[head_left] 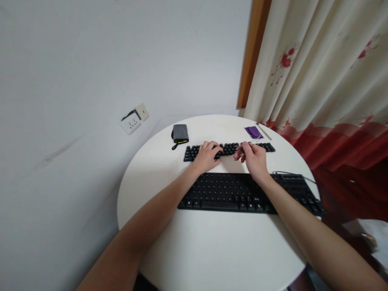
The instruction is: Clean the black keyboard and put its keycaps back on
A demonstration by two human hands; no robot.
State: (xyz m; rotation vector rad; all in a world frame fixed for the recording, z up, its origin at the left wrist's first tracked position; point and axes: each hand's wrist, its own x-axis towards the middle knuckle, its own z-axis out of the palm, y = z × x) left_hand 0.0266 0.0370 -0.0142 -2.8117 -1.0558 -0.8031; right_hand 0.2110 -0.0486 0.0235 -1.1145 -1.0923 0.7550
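My left hand [207, 156] rests on a long block of black keycaps [228, 149] laid out at the back of the white round table. Its fingers are bent and apart over the keycaps, with no thing seen held. My right hand [254, 158] is over the right part of the block. Its thumb and fingers are pinched together on a small dark thing that I cannot make out. Nearer to me lies a black keyboard [222, 190], with bare key posts over much of it and a few keys, such as the space bar, in its front row. My right forearm crosses it.
A grey pouch [181, 132] with a loop lies at the back left of the table [218, 246]. A purple cloth [254, 132] and a thin pale stick [264, 131] lie at the back right. A cable [309, 179] runs behind the keyboard. Wall and curtain [306, 81] stand beyond.
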